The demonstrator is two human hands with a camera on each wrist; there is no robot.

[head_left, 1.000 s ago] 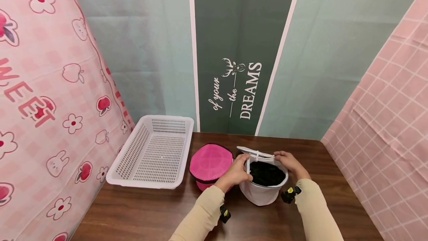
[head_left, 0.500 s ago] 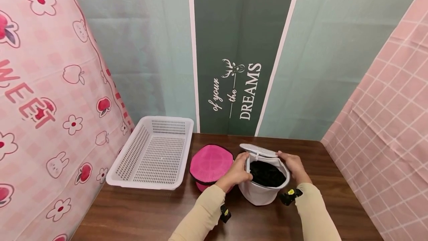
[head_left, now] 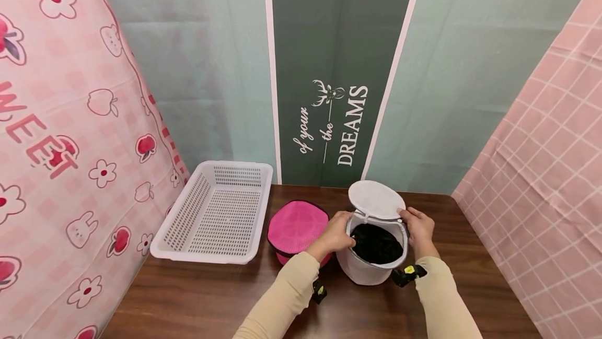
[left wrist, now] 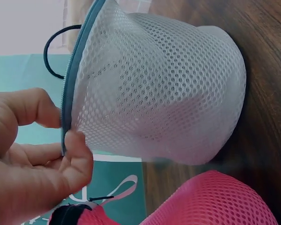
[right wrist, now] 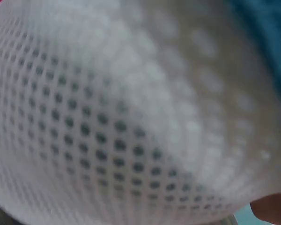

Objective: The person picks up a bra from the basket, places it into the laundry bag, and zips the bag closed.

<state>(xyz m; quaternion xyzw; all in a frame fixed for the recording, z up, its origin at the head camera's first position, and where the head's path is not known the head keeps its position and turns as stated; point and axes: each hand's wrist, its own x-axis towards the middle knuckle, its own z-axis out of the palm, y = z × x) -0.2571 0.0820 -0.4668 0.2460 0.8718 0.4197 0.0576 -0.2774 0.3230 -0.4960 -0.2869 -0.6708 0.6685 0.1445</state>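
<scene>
A white mesh laundry bag [head_left: 359, 271] with a grey zip round its rim stands on the table at centre right. Its round white lid [head_left: 376, 199] tilts up at the back, and dark cloth [head_left: 376, 245] shows inside. My left hand [head_left: 336, 232] pinches the bag's rim at the left. In the left wrist view, thumb and fingers of the left hand [left wrist: 37, 145] hold the zipped edge [left wrist: 71, 93]. At the right, my right hand [head_left: 418, 226] pinches the edge where lid and rim meet. Blurred mesh of the bag [right wrist: 107, 122] fills the right wrist view.
A pink mesh laundry bag [head_left: 297, 226] with dark trim stands just left of the white one, partly behind my left hand. Further left is a white perforated plastic basket [head_left: 160, 247]. Printed cloths hang behind and at both sides of the wooden table [head_left: 188, 297].
The lid has swung up from nearly edge-on to leaning back, its white face now showing. My right hand has shifted slightly right along the lid's edge; the left hand holds its place.
</scene>
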